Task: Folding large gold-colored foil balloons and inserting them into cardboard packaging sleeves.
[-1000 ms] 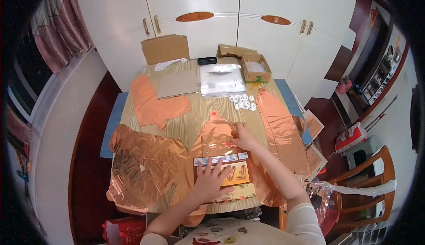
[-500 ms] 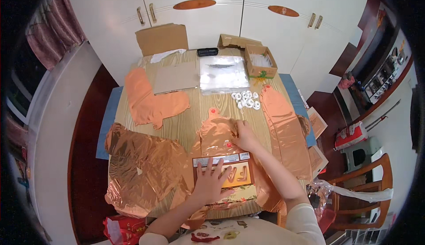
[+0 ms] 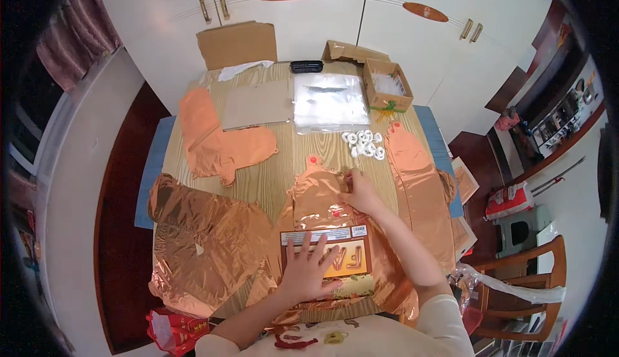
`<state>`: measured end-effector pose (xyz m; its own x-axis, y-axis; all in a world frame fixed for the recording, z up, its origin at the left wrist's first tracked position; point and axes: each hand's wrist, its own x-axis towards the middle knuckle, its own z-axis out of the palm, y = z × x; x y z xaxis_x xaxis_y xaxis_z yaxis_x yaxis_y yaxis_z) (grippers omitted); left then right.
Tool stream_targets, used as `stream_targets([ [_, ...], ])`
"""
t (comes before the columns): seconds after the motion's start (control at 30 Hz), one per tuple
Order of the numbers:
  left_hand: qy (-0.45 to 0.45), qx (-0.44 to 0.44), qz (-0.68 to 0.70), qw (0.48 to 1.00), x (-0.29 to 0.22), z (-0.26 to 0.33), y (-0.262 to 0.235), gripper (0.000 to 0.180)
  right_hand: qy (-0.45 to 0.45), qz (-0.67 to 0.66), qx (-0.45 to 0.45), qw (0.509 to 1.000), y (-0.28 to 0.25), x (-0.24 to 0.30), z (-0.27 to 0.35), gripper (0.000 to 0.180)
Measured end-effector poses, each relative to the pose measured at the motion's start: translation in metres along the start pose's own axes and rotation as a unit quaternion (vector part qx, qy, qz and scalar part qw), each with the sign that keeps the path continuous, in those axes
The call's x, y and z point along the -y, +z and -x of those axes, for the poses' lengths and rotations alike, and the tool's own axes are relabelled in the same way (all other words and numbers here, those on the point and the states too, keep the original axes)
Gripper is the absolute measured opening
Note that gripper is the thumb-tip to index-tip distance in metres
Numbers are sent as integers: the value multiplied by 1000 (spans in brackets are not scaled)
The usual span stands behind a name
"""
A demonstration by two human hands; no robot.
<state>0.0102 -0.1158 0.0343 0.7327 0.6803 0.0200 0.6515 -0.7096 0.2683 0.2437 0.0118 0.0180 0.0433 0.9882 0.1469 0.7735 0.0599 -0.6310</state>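
A copper-coloured foil balloon (image 3: 314, 192) lies flattened in the middle of the table, its small tab pointing away from me. My right hand (image 3: 362, 194) has its fingers closed on the balloon's right edge. Just nearer to me is a printed card (image 3: 353, 263) with an orange panel and pictures of balloon letters. Spread flat over the card's left part, my left hand (image 3: 308, 272) presses on it with fingers apart. Copper foil also shows on both sides of the card. A large crumpled foil balloon (image 3: 206, 241) fills the table's left side.
Flat copper balloons lie at the far left (image 3: 225, 147) and right (image 3: 419, 196). White ribbon rolls (image 3: 366, 144), a stack of clear bags (image 3: 330, 109), a cardboard sheet (image 3: 258, 106), a black case (image 3: 306, 66) and an open carton (image 3: 393, 102) occupy the far half. A wooden chair (image 3: 548, 260) stands right.
My right hand has shifted slightly at the balloon's right edge, its fingers drawn closer together. The left hand stays flat on the card. The whole view has tilted a little.
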Motion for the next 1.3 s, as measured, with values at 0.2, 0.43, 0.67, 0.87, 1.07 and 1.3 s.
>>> stream_targets([
  [0.2,-6,9,-8,1000,-1,2,-1,80,61,-49,117,990,-10,5,-5,38],
  [0.43,-10,40,-20,999,-8,10,-5,81,9,13,121,993,-4,12,9,19],
  [0.67,-14,47,-40,998,-10,12,-5,82,20,-1,150,989,-9,16,24,21],
  [0.87,-1,12,-35,999,-8,14,2,81,23,-87,156,984,-15,17,28,25],
  [1.07,-1,18,-30,999,-8,12,2,82,27,-380,193,904,-14,15,44,36],
  [1.3,-7,33,-26,999,-9,11,0,81,45,-331,212,918,-7,-3,61,25],
])
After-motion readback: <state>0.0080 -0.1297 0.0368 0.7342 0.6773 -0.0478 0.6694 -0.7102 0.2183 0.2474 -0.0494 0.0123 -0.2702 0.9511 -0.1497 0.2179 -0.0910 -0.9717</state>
